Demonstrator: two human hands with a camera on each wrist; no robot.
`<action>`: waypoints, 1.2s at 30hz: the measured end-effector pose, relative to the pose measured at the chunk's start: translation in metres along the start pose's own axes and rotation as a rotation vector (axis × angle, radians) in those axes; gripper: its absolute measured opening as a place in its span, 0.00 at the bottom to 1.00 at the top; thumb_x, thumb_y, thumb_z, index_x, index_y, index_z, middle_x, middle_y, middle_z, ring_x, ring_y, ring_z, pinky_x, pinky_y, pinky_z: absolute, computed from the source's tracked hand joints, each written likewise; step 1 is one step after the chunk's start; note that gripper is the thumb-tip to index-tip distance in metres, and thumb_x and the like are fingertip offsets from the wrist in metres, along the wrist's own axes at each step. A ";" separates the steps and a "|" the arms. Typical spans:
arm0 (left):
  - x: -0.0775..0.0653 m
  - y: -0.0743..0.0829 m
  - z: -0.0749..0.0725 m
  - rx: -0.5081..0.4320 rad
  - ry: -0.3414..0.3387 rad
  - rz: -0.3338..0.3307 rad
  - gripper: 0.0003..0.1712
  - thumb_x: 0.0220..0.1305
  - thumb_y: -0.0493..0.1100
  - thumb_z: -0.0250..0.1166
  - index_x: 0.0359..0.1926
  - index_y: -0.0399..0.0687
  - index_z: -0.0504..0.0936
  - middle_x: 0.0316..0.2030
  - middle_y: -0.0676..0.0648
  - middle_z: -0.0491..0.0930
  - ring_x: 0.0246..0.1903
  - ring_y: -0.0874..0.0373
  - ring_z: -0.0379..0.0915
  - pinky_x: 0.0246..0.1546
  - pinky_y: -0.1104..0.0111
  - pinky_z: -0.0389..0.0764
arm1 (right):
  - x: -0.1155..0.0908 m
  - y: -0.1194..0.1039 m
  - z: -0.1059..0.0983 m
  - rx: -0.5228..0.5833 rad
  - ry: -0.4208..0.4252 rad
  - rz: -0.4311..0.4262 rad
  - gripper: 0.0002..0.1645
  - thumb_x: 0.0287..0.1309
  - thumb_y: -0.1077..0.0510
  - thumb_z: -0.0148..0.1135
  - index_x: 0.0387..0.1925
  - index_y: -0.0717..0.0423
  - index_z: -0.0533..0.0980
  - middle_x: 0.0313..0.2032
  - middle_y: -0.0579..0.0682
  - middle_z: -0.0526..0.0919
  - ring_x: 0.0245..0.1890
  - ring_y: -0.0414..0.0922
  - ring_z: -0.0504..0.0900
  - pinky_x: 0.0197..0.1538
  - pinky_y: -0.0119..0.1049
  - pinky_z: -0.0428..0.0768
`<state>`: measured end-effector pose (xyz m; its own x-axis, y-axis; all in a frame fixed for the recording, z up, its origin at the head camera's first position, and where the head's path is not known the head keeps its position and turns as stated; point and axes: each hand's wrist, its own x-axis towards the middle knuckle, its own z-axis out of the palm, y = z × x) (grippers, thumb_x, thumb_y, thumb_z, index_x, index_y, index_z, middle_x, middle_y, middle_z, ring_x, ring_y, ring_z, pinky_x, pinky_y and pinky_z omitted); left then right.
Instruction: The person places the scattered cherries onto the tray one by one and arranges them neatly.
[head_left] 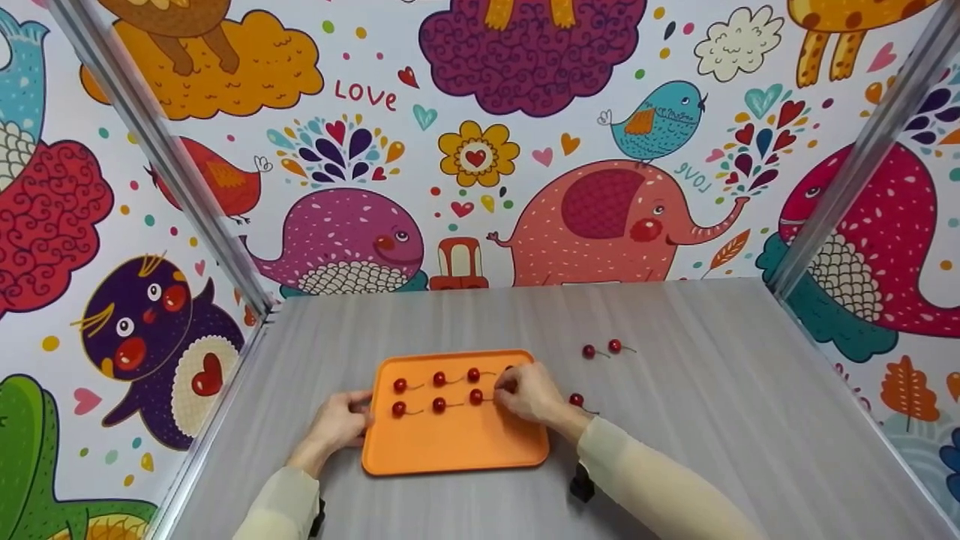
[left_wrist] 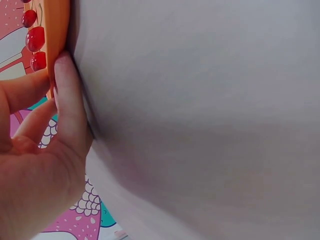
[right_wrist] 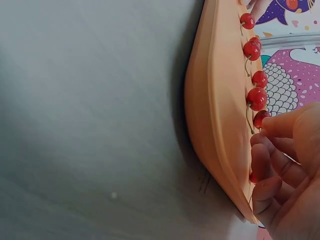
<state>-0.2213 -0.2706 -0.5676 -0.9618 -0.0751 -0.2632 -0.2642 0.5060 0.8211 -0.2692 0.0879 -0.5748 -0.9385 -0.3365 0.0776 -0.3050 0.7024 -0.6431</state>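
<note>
An orange tray (head_left: 450, 454) lies on the table with several red cherries in two rows, their stems pointing right. At its left edge my left hand (head_left: 337, 424) grips the rim, with the thumb on the near side in the left wrist view. My right hand (head_left: 536, 394) is over the tray's right part, fingers curled. Its fingertips pinch at the stem end of the last visible cherry (head_left: 476, 397) in the lower row. Just above that hand, another cherry (head_left: 510, 369) is partly hidden. In the right wrist view, a red cherry (right_wrist: 252, 177) shows partly behind the fingers.
Right of the tray, two cherries (head_left: 589, 351) lie on the grey table (head_left: 697, 375), and one more cherry (head_left: 576, 400) is near my right wrist. Walls with cartoon animals and metal posts (head_left: 165, 142) surround the table's back and sides.
</note>
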 end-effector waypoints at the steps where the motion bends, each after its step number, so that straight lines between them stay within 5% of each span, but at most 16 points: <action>1: 0.000 0.000 0.000 -0.002 -0.002 0.000 0.37 0.69 0.28 0.66 0.79 0.34 0.76 0.45 0.40 0.84 0.37 0.54 0.84 0.38 0.58 0.93 | 0.000 0.000 -0.001 0.003 0.005 -0.009 0.06 0.70 0.57 0.75 0.42 0.52 0.95 0.39 0.46 0.94 0.38 0.39 0.82 0.47 0.37 0.86; 9: 0.002 -0.001 0.000 -0.021 -0.011 -0.007 0.37 0.68 0.28 0.65 0.78 0.35 0.77 0.42 0.41 0.84 0.36 0.54 0.85 0.36 0.59 0.93 | -0.003 0.007 -0.012 0.040 0.065 -0.118 0.07 0.68 0.61 0.73 0.39 0.57 0.94 0.36 0.48 0.95 0.34 0.38 0.85 0.41 0.33 0.84; 21: 0.001 -0.001 0.000 -0.008 -0.006 -0.012 0.36 0.69 0.28 0.64 0.79 0.35 0.77 0.44 0.41 0.83 0.38 0.54 0.84 0.39 0.57 0.94 | -0.017 0.023 -0.036 0.162 0.065 -0.038 0.08 0.73 0.59 0.74 0.45 0.59 0.94 0.37 0.50 0.94 0.28 0.39 0.81 0.31 0.27 0.80; 36: 0.001 -0.001 0.001 -0.004 0.004 -0.004 0.36 0.68 0.28 0.65 0.78 0.35 0.78 0.44 0.41 0.83 0.35 0.54 0.85 0.36 0.60 0.93 | -0.040 0.046 -0.061 0.157 0.102 -0.038 0.09 0.73 0.60 0.72 0.47 0.61 0.94 0.36 0.50 0.95 0.26 0.37 0.84 0.29 0.28 0.81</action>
<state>-0.2218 -0.2703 -0.5685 -0.9611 -0.0802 -0.2644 -0.2681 0.5022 0.8221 -0.2557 0.1715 -0.5612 -0.9409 -0.2898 0.1755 -0.3187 0.5814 -0.7486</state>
